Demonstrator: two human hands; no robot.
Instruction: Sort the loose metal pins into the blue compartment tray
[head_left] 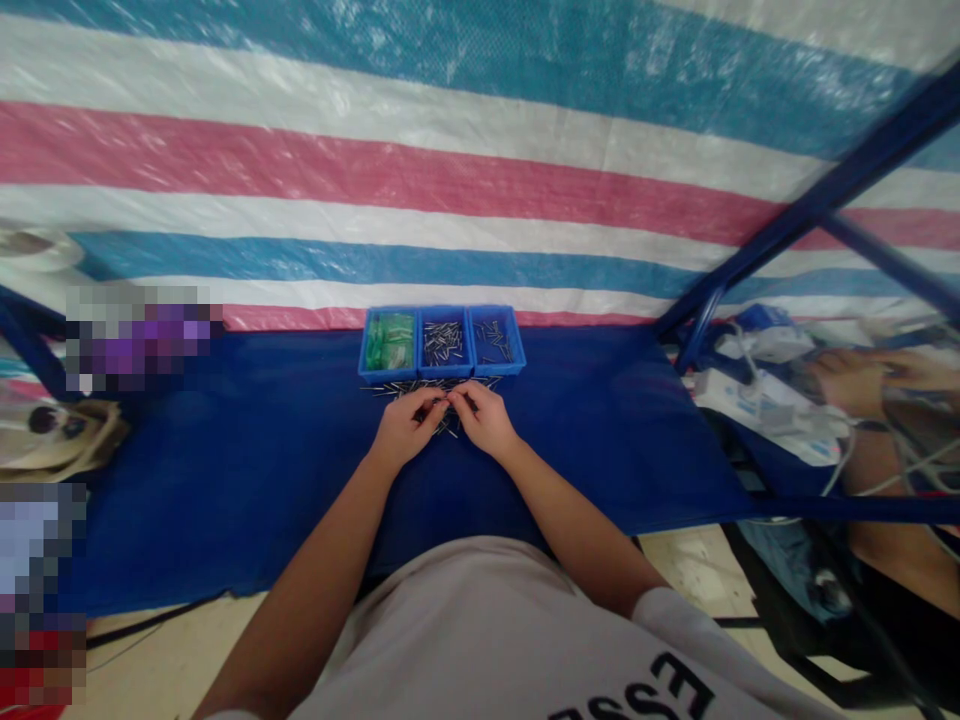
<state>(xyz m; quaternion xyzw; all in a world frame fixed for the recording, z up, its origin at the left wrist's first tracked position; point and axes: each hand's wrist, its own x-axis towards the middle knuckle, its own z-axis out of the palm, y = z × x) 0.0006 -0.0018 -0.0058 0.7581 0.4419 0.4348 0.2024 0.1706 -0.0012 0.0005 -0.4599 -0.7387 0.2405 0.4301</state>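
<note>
My left hand [409, 425] and my right hand [482, 415] meet fingertip to fingertip over the blue table cover. The fingers of both are pinched together, and whatever lies between them is too small to make out. Around and under the fingertips spreads a loose pile of thin dark metal pins or screws [382, 388]. Just beyond stands a row of joined blue bins. Green plastic packets fill the left bin [390, 340]. Many short metal pieces lie in the middle bin [444, 343], and fewer in the right bin [495, 340].
Behind the blue table [600, 430] hangs a striped plastic sheet [450, 200]. A blue metal frame [750, 260] rises at the right. Past it, another person's arms [851, 385] are near a white box [765, 415] and cables. A brown container [82, 450] stands at the left edge.
</note>
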